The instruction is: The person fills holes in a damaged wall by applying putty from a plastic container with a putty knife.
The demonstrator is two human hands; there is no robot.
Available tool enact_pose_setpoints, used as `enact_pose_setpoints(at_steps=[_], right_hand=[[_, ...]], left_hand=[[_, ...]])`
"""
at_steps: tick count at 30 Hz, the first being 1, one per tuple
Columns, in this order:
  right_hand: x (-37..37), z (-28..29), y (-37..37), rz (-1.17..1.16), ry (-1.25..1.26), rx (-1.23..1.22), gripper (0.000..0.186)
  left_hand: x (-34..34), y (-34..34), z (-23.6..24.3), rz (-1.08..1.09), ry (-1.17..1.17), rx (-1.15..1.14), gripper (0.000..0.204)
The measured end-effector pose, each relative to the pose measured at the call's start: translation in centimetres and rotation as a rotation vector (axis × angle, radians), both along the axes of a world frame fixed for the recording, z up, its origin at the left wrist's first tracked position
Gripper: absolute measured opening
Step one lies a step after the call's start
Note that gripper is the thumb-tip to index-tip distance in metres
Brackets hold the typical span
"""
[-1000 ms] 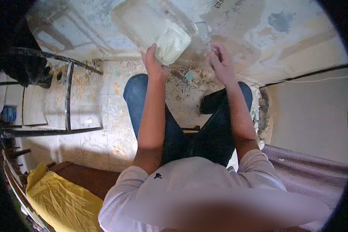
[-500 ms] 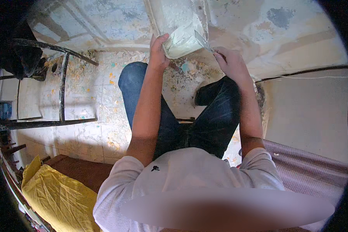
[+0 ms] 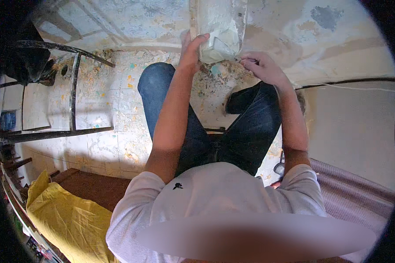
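The pale board (image 3: 217,17) now stands upright against the stained wall (image 3: 294,39), turned from its slanted lie a moment ago. The folded pale rag (image 3: 219,46) rests on its lower end. The left hand (image 3: 192,46) presses there, fingers together; the right hand (image 3: 261,66) pinches the rag's corner.
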State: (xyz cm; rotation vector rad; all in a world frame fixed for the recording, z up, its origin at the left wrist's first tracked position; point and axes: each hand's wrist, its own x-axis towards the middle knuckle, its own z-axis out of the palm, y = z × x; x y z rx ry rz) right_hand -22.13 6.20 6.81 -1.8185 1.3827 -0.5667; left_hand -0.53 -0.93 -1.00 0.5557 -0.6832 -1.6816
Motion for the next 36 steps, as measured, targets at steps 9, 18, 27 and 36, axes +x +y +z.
enact_pose_setpoints(at_steps=[9, 18, 27, 36], right_hand=[[2.8, 0.1, 0.6, -0.093, -0.088, 0.244, 0.025], [1.9, -3.7, 1.4, -0.256, -0.579, 0.441, 0.024], [0.2, -7.7, 1.8, -0.356, -1.114, 0.628, 0.019], [1.5, -6.8, 0.9, -0.484, -1.361, 0.191, 0.024]], left_hand=[[-0.6, 0.0, 0.4, -0.031, -0.042, 0.059, 0.057], [-1.6, -0.8, -1.0, 0.068, -0.087, 0.016, 0.058], [-2.0, -1.1, -0.9, 0.025, -0.104, 0.008, 0.052], [-1.1, -0.7, -0.5, 0.112, -0.029, 0.049, 0.062]])
